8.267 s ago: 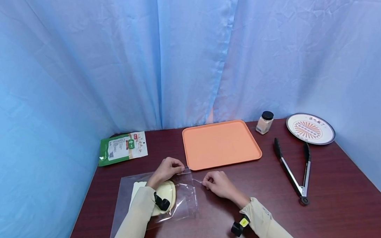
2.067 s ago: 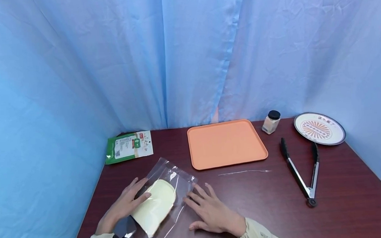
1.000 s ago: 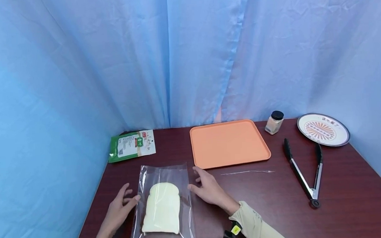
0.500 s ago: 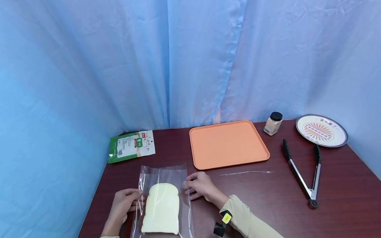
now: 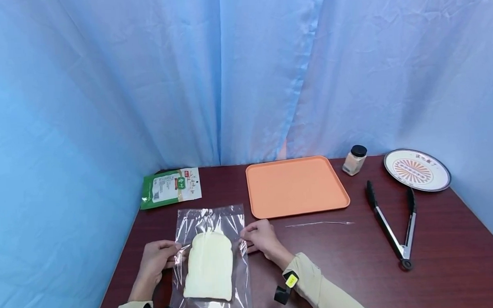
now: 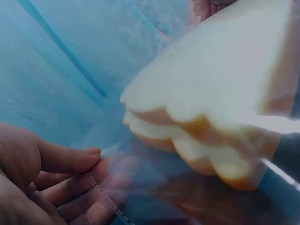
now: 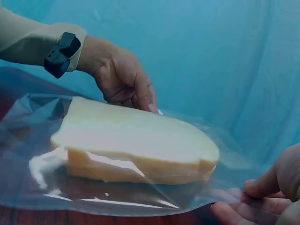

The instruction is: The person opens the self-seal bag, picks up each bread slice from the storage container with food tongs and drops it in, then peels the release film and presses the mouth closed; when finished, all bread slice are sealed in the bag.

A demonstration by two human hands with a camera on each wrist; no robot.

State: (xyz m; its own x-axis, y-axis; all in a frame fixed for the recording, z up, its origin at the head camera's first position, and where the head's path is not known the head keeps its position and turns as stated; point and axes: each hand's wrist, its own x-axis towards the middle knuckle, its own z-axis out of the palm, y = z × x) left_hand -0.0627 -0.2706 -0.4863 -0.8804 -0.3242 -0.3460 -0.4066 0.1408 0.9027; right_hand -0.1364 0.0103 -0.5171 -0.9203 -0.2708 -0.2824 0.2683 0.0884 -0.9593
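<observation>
Slices of bread [image 5: 209, 266] lie inside a clear plastic bag [image 5: 242, 290] in front of me. The left wrist view shows two stacked slices with brown scalloped crusts [image 6: 187, 126]. My left hand [image 5: 155, 261] pinches the bag's left edge between thumb and fingers, the fingers showing through the film. On the other side my right hand [image 5: 263, 238] pinches the right edge in the same way. In the right wrist view the bread [image 7: 136, 136] sits between both hands, with the film loose around it.
An orange tray [image 5: 296, 186] lies behind the bag. A thin clear strip [image 5: 320, 223] is right of it. Tongs [image 5: 396, 235], a jar with a black lid [image 5: 354, 160] and a plate [image 5: 417, 170] are at the right. A green-and-white packet [image 5: 170, 188] lies back left.
Earlier a strip came off the bag's end; it now lies on the table. The bag has turned upright before me. Both hands went from flat or spread to pinching its sides, and its far end rose slightly.
</observation>
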